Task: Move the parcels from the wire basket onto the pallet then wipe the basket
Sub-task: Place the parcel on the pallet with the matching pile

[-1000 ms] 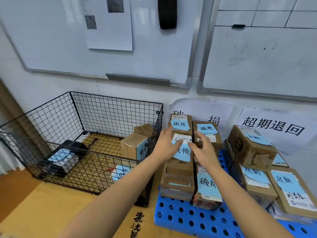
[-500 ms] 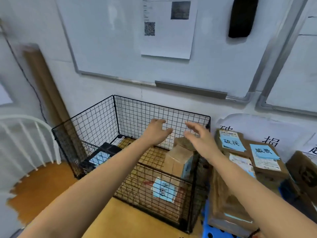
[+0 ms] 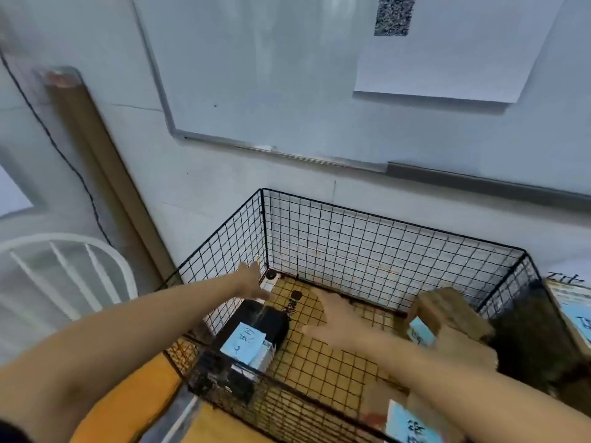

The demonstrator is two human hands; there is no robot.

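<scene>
The black wire basket (image 3: 383,238) stands on a wooden table against the wall. In its left front corner lies a black parcel (image 3: 256,327) with a blue note on top. A brown cardboard parcel (image 3: 447,311) with a blue label sits at the right side, and another parcel with a blue note (image 3: 412,423) lies at the front right. My left hand (image 3: 249,282) reaches over the basket's left wall, fingers spread, just above the black parcel. Inside the basket, my right hand (image 3: 335,321) hovers open to the right of the black parcel. Neither hand holds anything.
A white chair back (image 3: 64,273) stands at the left. A brown tube (image 3: 105,167) leans on the wall behind it. A whiteboard (image 3: 256,75) hangs above the basket. Labelled boxes (image 3: 572,308) show at the far right edge.
The view has swung left from the pallet to the basket. Both hands left the stacked parcels, crossed over the basket and now reach down towards the black parcel.
</scene>
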